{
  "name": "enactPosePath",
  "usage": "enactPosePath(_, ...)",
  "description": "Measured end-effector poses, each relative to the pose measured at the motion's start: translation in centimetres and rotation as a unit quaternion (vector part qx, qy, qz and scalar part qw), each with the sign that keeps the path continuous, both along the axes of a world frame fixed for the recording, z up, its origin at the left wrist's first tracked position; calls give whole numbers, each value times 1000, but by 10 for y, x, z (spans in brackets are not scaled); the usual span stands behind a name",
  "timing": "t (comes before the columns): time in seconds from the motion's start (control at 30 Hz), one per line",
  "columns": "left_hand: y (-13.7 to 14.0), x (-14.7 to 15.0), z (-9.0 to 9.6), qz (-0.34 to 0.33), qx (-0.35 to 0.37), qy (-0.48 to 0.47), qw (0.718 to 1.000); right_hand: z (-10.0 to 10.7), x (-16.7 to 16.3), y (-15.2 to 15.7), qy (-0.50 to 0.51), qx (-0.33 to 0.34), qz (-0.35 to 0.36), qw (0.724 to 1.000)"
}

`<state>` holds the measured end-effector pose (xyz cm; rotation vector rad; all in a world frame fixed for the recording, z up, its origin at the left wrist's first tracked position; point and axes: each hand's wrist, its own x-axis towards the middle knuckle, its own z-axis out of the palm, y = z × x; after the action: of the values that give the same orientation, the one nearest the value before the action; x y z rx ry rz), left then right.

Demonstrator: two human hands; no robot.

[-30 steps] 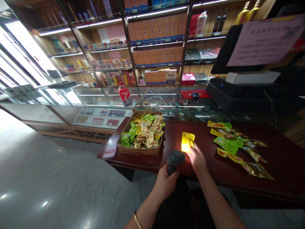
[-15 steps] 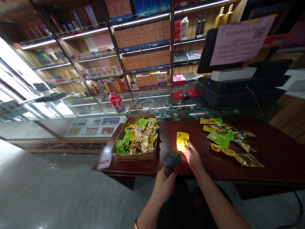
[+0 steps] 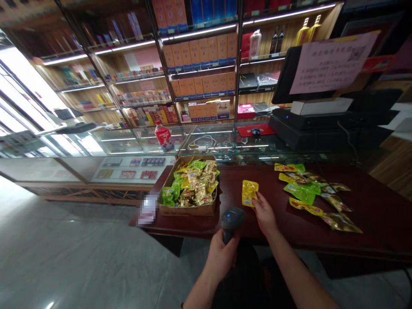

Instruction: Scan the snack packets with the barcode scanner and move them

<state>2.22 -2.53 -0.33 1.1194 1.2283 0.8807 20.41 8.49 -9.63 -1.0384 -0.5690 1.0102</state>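
Note:
My left hand (image 3: 222, 253) is wrapped around the handle of a dark barcode scanner (image 3: 233, 219), with a small blue light showing on its head. Pinched by one edge in my right hand (image 3: 265, 214) is a yellow snack packet (image 3: 249, 193), in front of the scanner and slightly to its right. A cardboard box (image 3: 186, 210) full of green, gold and yellow packets stands on the dark red table to the left. More packets (image 3: 302, 192) lie in a loose overlapping row on the table to the right of my right hand.
Behind the table runs a glass counter (image 3: 222, 156) bearing a red-labelled bottle (image 3: 164, 137), a white cable (image 3: 202, 143) and a mouse (image 3: 255, 132) on a red mat. A monitor (image 3: 283, 79) with a pink paper sheet stands at right. A blurred item (image 3: 148, 209) lies at the table's left corner.
The bright light on the yellow packet has gone out, and a blue light now shows on the scanner. Both hands keep their holds; the whole view has shifted slightly.

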Motion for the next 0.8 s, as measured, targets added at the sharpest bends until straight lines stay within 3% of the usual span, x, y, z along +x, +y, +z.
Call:
enactPosePath(0.1, -6, -14, -4, 13, -7, 1, 1000, 29, -13, 20, -8, -12, 35, 999)
enactPosePath(0.3, -14, -30, -4, 44, 3, -3, 999, 129, -93, 112, -47, 52, 202, 977)
enactPosePath(0.4, -14, -30, -2, 44, -2, 6, 999, 153, -123, 142, -87, 52, 214, 972)
enactPosePath(0.47, -13, -28, -1, 44, -4, 11, 999, 152, -119, 145, -126, 47, 195, 971)
enactPosePath(0.53, -11, -26, -2, 36, -4, 13, 999, 139, -92, 130, -173, 36, 159, 971)
enactPosePath(0.7, -8, -19, -8, 7, -16, 11, 1000, 89, 28, 42, -298, -23, -5, 954)
enactPosePath(0.8, -8, -14, -7, 1, -20, 5, 1000, 55, 93, -16, -502, -116, -202, 833)
